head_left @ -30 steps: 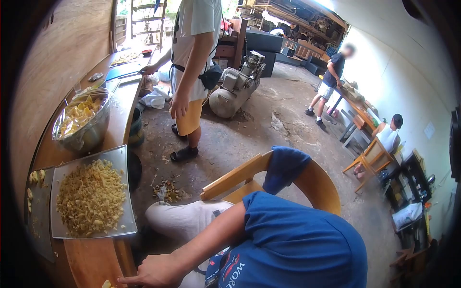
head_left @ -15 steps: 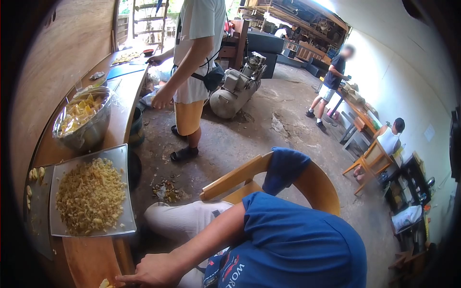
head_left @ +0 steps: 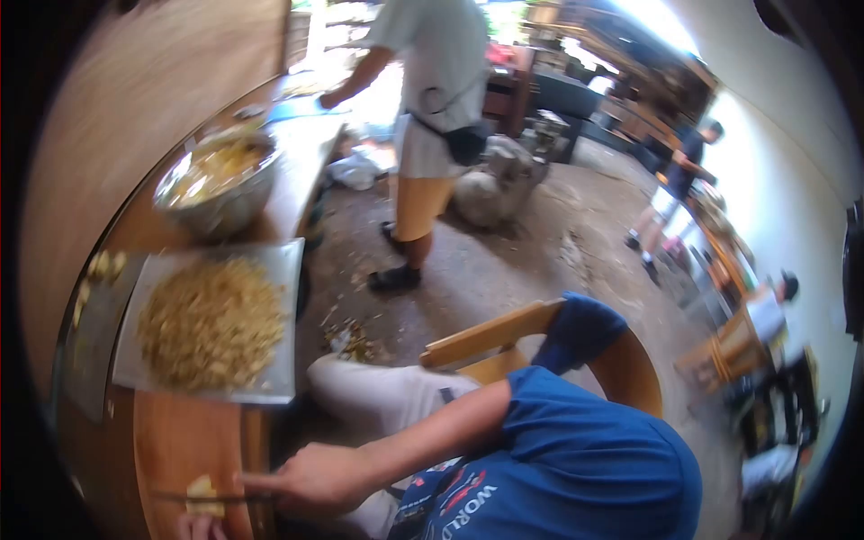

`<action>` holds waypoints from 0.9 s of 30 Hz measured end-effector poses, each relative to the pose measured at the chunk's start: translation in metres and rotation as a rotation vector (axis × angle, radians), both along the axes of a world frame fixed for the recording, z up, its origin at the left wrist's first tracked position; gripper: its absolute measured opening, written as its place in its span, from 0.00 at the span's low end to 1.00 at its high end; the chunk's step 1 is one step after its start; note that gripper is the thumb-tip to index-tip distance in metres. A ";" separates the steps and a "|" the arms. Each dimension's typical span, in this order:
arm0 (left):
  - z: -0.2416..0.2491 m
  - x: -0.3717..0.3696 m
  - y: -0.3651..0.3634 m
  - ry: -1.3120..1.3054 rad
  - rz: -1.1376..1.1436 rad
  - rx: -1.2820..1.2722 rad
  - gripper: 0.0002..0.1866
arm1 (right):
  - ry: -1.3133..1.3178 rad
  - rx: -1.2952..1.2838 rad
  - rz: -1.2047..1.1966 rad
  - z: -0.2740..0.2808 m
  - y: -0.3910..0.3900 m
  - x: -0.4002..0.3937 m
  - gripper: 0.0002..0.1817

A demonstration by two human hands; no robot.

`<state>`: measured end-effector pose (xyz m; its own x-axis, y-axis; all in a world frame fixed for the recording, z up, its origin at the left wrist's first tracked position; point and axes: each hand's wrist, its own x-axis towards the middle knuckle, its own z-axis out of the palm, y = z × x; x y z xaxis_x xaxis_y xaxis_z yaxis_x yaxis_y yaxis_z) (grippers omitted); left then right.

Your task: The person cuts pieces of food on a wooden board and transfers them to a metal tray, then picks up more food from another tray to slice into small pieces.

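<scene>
My right hand (head_left: 319,479) is closed around a knife (head_left: 236,498), its index finger stretched along the blade. The thin blade lies across a pale yellow piece of food (head_left: 202,489) on a wooden board (head_left: 184,432). At the bottom edge, the fingertips of my left hand (head_left: 198,527) press against that piece; the rest of that hand is out of frame. Just beyond the board, a square translucent tray (head_left: 286,382) holds a heap of small chopped yellowish bits (head_left: 211,324).
A metal bowl (head_left: 220,214) of yellow pieces under plastic stands behind the tray. Several pieces (head_left: 106,265) lie at the left. A person in a white shirt (head_left: 441,72) stands at the table. A curved wooden chair (head_left: 621,369) is beside me; two people are farther right.
The view has shifted, so things appear farther right and the board shows more. The knife and my left fingertips have come into sight. The standing person's arm now reaches over the table.
</scene>
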<state>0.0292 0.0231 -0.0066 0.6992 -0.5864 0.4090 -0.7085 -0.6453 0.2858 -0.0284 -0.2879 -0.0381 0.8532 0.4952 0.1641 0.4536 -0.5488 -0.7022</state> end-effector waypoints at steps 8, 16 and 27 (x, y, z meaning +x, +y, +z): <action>-0.015 0.021 0.014 -0.009 0.100 -0.195 0.09 | 0.048 0.012 -0.032 0.031 -0.005 0.007 0.53; -0.020 0.022 0.016 0.000 0.096 -0.224 0.11 | -0.055 -0.282 0.067 0.046 0.000 0.007 0.45; -0.022 0.017 0.014 -0.021 0.100 -0.134 0.11 | -0.056 -0.400 0.059 0.065 0.005 -0.004 0.42</action>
